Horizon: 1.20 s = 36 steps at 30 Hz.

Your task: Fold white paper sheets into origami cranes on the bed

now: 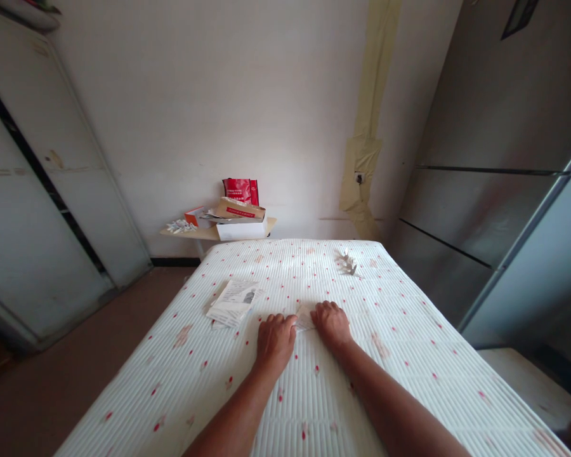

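A small piece of folded printed paper (305,318) lies on the patterned cloth between my two hands. My left hand (276,339) is closed with its thumb and fingertips at the paper's left edge. On the other side, my right hand (332,322) has its fingers curled down over the right edge. Part of the paper is hidden under the fingers. To the left, a stack of printed sheets (233,303) lies flat, a dark picture on its top sheet. A few small folded paper shapes (347,261) sit farther off at the right.
The white quilted cloth (304,406) with red dots covers the surface. Behind it, a small table (204,233) bears a white box (242,230), a red bag (240,190) and several white paper pieces (181,226). A grey refrigerator (476,203) stands at right, a cabinet (85,190) at left.
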Each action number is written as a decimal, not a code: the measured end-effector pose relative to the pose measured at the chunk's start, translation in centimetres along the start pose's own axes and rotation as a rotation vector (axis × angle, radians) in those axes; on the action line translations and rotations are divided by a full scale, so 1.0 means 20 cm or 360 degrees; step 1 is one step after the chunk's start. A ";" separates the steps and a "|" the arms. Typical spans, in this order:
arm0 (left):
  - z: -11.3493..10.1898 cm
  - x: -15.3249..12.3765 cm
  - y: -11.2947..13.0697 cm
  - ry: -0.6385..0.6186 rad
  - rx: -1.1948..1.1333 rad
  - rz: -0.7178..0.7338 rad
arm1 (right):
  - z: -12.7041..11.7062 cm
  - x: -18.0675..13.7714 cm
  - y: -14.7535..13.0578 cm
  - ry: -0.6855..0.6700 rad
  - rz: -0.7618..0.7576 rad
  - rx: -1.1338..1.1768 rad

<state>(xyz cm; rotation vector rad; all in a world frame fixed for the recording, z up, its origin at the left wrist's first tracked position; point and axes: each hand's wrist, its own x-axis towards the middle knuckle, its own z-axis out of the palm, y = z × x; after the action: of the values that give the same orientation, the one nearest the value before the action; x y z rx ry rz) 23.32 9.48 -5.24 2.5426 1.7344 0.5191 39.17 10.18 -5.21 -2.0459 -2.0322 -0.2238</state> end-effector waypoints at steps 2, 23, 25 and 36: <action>0.01 0.00 0.00 0.0026 0.0005 0.0016 | 0.00 0.00 0.00 0.0001 0.0005 -0.0003; -0.06 -0.01 0.06 -0.0041 0.0069 0.0289 | 0.00 0.00 0.00 0.0013 0.0080 0.0056; -0.08 -0.01 0.07 -0.0079 0.0072 0.0328 | 0.01 0.00 0.01 0.0033 0.0101 0.0092; -0.09 -0.01 0.07 -0.0124 0.0035 0.0316 | -0.04 -0.03 0.03 -0.0025 0.0224 0.0520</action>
<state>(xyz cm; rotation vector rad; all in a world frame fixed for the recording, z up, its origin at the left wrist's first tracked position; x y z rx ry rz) 24.09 8.43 -3.27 2.7272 1.4802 0.4025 39.74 9.26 -4.58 -1.9741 -1.7836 0.1426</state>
